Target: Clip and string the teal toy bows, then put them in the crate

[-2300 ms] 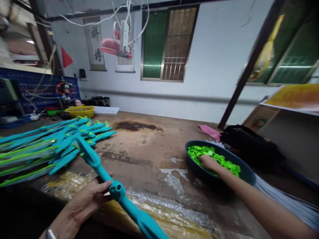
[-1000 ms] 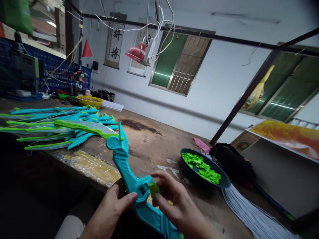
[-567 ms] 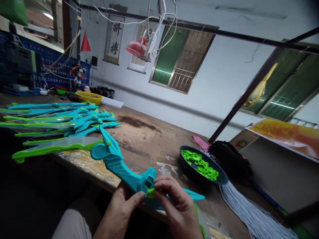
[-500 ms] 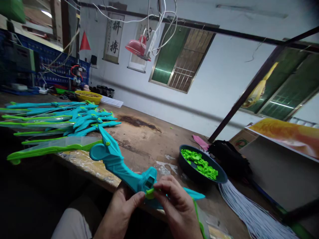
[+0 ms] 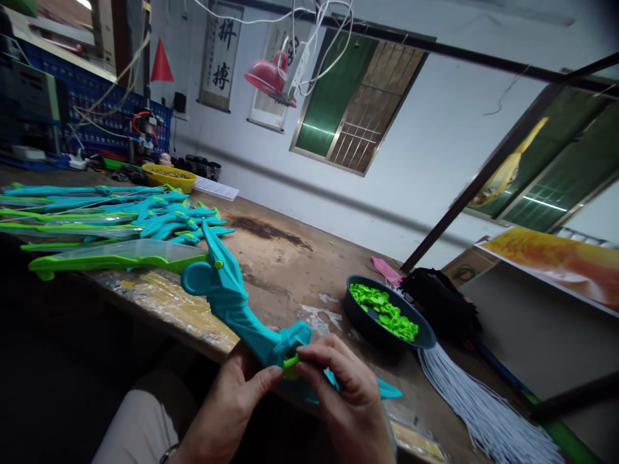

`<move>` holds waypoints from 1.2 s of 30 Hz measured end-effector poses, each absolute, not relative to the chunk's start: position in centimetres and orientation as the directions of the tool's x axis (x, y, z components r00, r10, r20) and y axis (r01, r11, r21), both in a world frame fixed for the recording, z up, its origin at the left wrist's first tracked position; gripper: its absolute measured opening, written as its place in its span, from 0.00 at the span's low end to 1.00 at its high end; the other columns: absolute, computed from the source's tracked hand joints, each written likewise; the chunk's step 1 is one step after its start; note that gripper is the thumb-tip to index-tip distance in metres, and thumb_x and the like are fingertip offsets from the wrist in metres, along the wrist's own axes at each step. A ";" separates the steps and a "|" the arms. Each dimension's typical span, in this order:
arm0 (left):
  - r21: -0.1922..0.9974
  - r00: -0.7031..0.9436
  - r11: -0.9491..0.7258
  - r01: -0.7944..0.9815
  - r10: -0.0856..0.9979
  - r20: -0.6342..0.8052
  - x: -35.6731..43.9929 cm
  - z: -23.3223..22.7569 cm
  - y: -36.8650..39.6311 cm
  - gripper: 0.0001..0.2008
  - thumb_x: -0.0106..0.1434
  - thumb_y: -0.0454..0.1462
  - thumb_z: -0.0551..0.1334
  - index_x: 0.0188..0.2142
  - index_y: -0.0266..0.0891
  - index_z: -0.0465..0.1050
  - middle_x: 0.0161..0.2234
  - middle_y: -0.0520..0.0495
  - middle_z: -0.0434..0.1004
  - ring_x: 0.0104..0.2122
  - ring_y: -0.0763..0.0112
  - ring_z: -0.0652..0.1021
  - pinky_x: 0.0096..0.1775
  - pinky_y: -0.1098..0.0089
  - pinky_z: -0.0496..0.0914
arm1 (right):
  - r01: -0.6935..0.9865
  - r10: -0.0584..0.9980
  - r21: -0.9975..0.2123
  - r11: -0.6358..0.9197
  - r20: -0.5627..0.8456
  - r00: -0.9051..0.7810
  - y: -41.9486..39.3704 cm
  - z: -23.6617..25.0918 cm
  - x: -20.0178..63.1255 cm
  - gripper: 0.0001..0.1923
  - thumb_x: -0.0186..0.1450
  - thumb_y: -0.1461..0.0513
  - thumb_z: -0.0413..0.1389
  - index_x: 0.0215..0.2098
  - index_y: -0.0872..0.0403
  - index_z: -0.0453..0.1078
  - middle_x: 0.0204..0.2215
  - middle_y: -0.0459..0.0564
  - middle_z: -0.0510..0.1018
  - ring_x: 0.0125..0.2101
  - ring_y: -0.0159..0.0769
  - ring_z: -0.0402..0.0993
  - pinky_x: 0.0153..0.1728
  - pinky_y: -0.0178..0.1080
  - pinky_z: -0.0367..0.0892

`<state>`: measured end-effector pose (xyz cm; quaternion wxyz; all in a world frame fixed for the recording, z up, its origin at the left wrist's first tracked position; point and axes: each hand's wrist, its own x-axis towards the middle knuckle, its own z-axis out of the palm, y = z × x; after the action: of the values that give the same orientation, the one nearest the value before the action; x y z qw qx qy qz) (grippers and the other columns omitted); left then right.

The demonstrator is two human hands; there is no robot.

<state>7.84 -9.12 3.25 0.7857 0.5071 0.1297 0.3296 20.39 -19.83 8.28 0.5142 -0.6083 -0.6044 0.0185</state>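
A blue toy bow (image 5: pixel 236 309) with a green limb (image 5: pixel 120 261) at its left end is held above the table's near edge. My left hand (image 5: pixel 236 393) is closed around the bow's middle, its thumb beside a small green plastic piece (image 5: pixel 291 362). Between the thumb and fingers of my right hand (image 5: pixel 345 393) that green piece is pinched, at an opening in the blue grip. My right hand covers part of the bow's right half; a pointed blue part (image 5: pixel 389 389) shows beyond it. How far the piece sits inside the opening is hidden.
Several similar blue and green bows (image 5: pixel 159 219) lie piled at the left. A dark bowl (image 5: pixel 425 340) holds green pieces; a bundle of white cords (image 5: pixel 478 406) lies right of it. Farther back stand a yellow basin (image 5: pixel 181 185) and a black bag (image 5: pixel 442 303). A red lamp (image 5: pixel 268 76) hangs overhead.
The bow has tilted slightly, its left limb rising and shifting right. The green piece stays pinched at the grip, now turned more upright. The camera view has shifted a little.
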 end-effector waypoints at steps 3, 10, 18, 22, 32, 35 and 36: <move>0.877 0.763 0.270 -0.396 0.628 0.151 7.7 3.5 -9.1 0.24 0.64 0.39 0.66 0.59 0.45 0.72 0.60 0.45 0.75 0.61 0.52 0.71 0.62 0.57 0.65 | 0.748 0.737 -0.609 0.264 0.627 0.250 -19.6 8.2 20.4 0.10 0.69 0.69 0.58 0.43 0.49 0.75 0.31 0.43 0.73 0.31 0.29 0.73 0.31 0.30 0.68; 0.904 0.742 0.212 -0.372 0.653 0.152 7.3 3.8 -8.8 0.19 0.61 0.38 0.68 0.52 0.43 0.77 0.56 0.45 0.79 0.59 0.52 0.74 0.59 0.58 0.69 | 0.766 0.716 -0.586 0.264 0.651 0.251 -19.5 7.8 20.2 0.11 0.69 0.69 0.57 0.44 0.49 0.75 0.32 0.44 0.72 0.31 0.29 0.73 0.29 0.30 0.67; 0.911 0.733 0.215 -0.352 0.669 0.125 7.1 3.0 -8.4 0.19 0.60 0.38 0.69 0.51 0.42 0.77 0.55 0.44 0.79 0.57 0.52 0.75 0.59 0.58 0.69 | 0.677 0.776 -0.704 0.213 0.543 0.321 -19.4 8.0 20.4 0.08 0.68 0.66 0.59 0.40 0.46 0.76 0.31 0.43 0.73 0.31 0.31 0.72 0.30 0.32 0.67; 0.907 0.741 0.218 -0.360 0.658 0.136 7.0 3.3 -8.4 0.19 0.59 0.39 0.69 0.51 0.43 0.77 0.54 0.45 0.80 0.57 0.53 0.76 0.57 0.60 0.70 | 0.714 0.769 -0.665 0.222 0.569 0.291 -19.2 8.1 20.3 0.08 0.69 0.67 0.59 0.41 0.46 0.76 0.30 0.43 0.72 0.30 0.31 0.72 0.28 0.31 0.66; 0.908 0.751 0.235 -0.347 0.650 0.119 6.9 3.5 -9.2 0.19 0.60 0.39 0.69 0.52 0.42 0.77 0.53 0.45 0.81 0.54 0.55 0.78 0.58 0.61 0.70 | 0.870 0.718 -0.485 0.087 0.637 0.283 -19.4 7.6 20.6 0.23 0.65 0.64 0.62 0.57 0.48 0.66 0.50 0.52 0.73 0.43 0.40 0.74 0.41 0.38 0.71; 0.917 0.777 0.227 -0.328 0.617 0.124 6.5 3.3 -9.5 0.23 0.61 0.41 0.69 0.55 0.43 0.75 0.55 0.44 0.79 0.56 0.52 0.76 0.59 0.59 0.69 | 0.762 0.878 -0.647 0.041 0.387 0.281 -19.7 9.2 21.2 0.21 0.64 0.62 0.63 0.55 0.48 0.69 0.41 0.46 0.76 0.38 0.36 0.73 0.37 0.35 0.69; 0.927 0.773 0.209 -0.312 0.623 0.120 6.3 3.0 -9.7 0.24 0.61 0.42 0.68 0.57 0.43 0.74 0.56 0.43 0.78 0.57 0.52 0.75 0.59 0.59 0.68 | 0.729 0.906 -0.684 0.032 0.327 0.267 -19.7 9.7 21.2 0.16 0.63 0.62 0.63 0.50 0.48 0.71 0.37 0.44 0.76 0.36 0.36 0.72 0.37 0.34 0.68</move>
<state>6.33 -9.75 3.03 0.7646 0.5496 0.1413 0.3055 21.23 -19.72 9.75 0.4024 -0.6868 -0.5952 0.1104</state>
